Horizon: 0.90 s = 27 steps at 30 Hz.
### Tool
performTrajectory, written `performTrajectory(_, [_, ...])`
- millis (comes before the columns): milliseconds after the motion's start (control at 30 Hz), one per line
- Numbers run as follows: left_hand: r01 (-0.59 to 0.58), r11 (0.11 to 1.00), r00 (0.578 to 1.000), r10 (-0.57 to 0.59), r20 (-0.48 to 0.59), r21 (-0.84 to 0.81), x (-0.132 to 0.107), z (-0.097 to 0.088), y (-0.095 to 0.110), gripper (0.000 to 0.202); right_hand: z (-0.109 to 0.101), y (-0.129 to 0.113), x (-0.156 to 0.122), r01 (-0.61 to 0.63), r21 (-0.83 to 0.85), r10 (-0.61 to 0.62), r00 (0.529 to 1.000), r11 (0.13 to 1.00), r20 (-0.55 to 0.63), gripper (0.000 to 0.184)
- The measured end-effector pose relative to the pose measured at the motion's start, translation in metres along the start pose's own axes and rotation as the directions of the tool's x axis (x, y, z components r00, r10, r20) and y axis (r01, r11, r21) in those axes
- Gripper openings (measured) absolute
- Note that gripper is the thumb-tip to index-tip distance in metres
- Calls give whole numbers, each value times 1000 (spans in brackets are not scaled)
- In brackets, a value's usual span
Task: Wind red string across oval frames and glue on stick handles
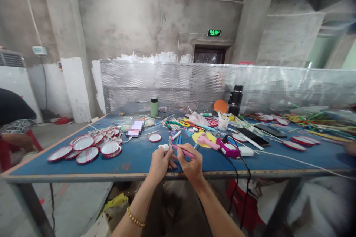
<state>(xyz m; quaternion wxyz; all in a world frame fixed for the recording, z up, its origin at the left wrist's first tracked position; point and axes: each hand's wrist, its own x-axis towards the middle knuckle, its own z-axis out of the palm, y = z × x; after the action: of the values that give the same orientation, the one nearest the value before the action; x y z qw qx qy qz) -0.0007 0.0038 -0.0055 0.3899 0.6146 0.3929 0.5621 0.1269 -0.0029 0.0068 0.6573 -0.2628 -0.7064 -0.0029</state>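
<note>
At the table's front edge, my left hand [160,161] is closed around a thin, flat brownish stick [170,141] that points away from me. A small white cylinder [164,147] also sticks out by its fingers; its kind is hidden. Close beside it, my right hand [191,163] grips a pink pen [187,152], its tip directed left toward the stick. Whether the tip touches the stick I cannot tell. Just beyond the hands lie blue pens [180,139] and a white pen [176,135]. A round, red-rimmed disc [155,138] rests to their left.
Red-rimmed discs [87,154] are piled at left near a phone [135,129]. To the right are a purple glue gun [229,149] with cables, a yellow disc [204,139] and a dark phone [253,136]. A green bottle [154,107] and black thermos [236,100] stand behind.
</note>
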Motion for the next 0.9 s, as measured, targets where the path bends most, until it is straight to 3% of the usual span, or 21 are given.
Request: performTrajectory(900, [-27,996,1000,27,-3,81,-1,1,1,29,0,-2,1,54,14,-55,998,998,35,14])
